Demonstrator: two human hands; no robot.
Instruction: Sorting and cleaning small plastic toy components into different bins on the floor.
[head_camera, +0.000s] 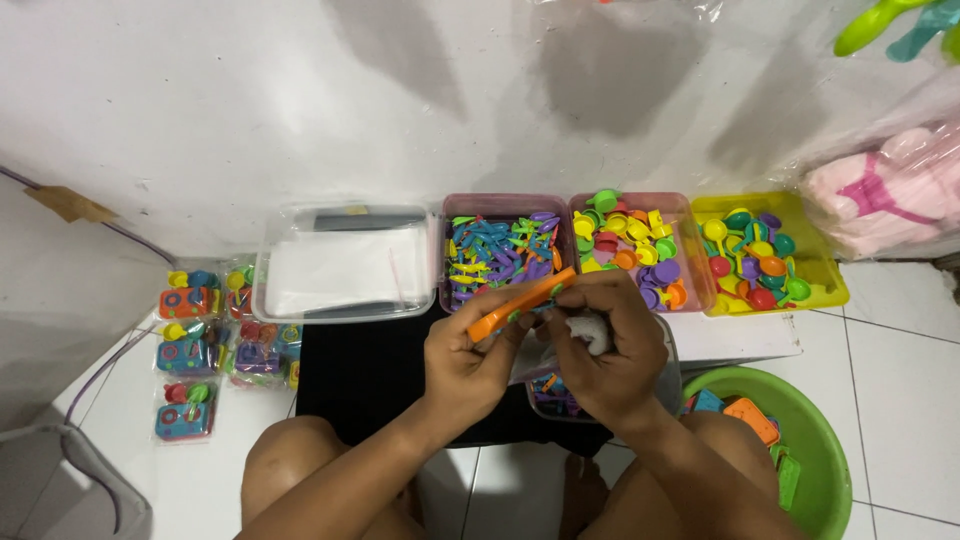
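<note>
Both hands meet over the black mat (370, 375), the left hand (470, 355) pinching a long orange plastic piece (522, 303) and the right hand (610, 345) closed on a clear bag (535, 362), with sorted trays of coloured toy parts (505, 250) lined up just beyond within reach.

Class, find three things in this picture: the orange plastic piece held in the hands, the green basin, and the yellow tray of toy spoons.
orange plastic piece (523, 301), head view, middle of its long strip.
green basin (833, 440), head view, right rim.
yellow tray (829, 283), head view, bare right edge.
</note>
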